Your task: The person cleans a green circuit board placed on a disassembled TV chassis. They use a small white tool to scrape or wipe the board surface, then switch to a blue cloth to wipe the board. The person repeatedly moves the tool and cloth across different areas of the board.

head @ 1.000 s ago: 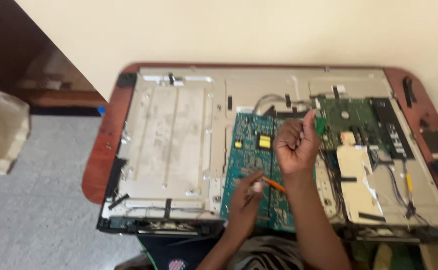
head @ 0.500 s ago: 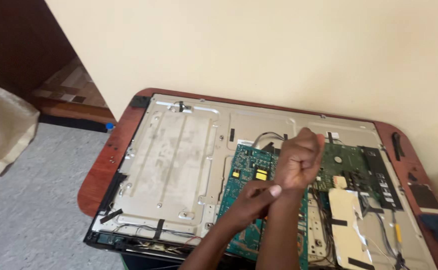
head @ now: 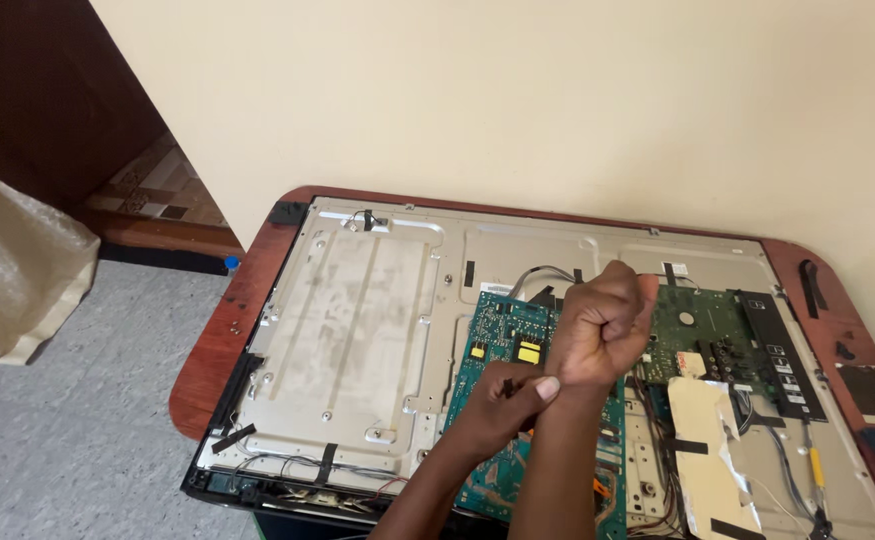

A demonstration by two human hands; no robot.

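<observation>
My right hand (head: pixel 602 325) is raised in a closed fist above the green circuit board (head: pixel 502 345) of an opened flat screen (head: pixel 357 330) lying back-up on a wooden table (head: pixel 222 330). My left hand (head: pixel 497 402) presses against my right wrist with its fingers curled. A small dark thing shows between its fingers; I cannot tell what it is. Nothing is visible in the fist.
A second green board (head: pixel 702 335) and a black connector strip (head: pixel 772 350) lie to the right, with taped cables and a beige sheet (head: pixel 707 440). A little orange piece (head: pixel 597 487) shows on the board. A beige plastic bag (head: pixel 12 270) hangs left above the grey floor.
The view has tilted up toward the wall. My right hand closed from spread fingers into a fist and lifted off the board. My left hand moved up to the right wrist.
</observation>
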